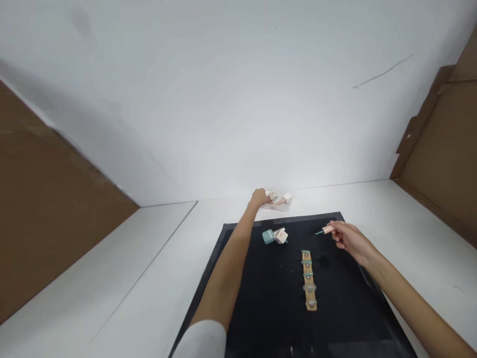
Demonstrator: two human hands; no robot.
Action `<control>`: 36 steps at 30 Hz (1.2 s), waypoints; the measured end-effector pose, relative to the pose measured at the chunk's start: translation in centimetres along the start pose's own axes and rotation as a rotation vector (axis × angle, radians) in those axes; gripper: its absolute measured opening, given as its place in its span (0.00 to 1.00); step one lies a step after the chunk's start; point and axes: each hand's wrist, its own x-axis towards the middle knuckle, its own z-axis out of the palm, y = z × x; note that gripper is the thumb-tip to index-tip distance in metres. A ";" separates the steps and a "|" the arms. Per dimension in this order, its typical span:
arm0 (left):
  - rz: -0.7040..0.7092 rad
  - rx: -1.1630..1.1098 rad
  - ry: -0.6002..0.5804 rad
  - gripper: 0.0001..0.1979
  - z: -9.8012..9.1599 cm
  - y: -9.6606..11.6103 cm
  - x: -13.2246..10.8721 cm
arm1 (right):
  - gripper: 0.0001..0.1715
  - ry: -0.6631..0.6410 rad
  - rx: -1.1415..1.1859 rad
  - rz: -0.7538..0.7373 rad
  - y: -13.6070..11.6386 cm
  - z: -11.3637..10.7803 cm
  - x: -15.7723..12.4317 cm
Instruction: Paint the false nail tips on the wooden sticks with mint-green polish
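Right grip (349,239) is pinching a brush handle (328,229), presumably sparing skin the green tip (319,232), while left grip (260,197) is hiding its closure from view.

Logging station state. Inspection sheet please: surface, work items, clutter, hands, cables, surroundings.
Surface: black mat on a white tabletop.
Work items: wooden strip bearing a row of green and pale pieces; teal container beside a white container on the mat; clear tray behind the mat, with white containers inside.
Clutter: tiny pale specks on the mat, too small to identify.
Hands: left hand at the tray, grip unclear; right hand holds a green-tipped brush over the mat.
Cables: nothing seen.
Surroundings: white wall behind, with a dark line; brown panels left and right.
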 end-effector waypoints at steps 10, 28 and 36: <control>0.040 0.023 -0.109 0.16 -0.4 0.4 -0.1 | 0.11 -0.004 0.003 0.007 -0.2 0.1 0.0; 0.088 -0.031 0.179 0.16 -3.5 1.8 -5.5 | 0.12 -0.025 -0.006 -0.008 -0.6 -0.5 -0.2; 0.314 -0.130 0.214 0.12 -1.3 1.8 -14.3 | 0.11 -0.020 0.003 0.011 -0.2 -0.7 0.3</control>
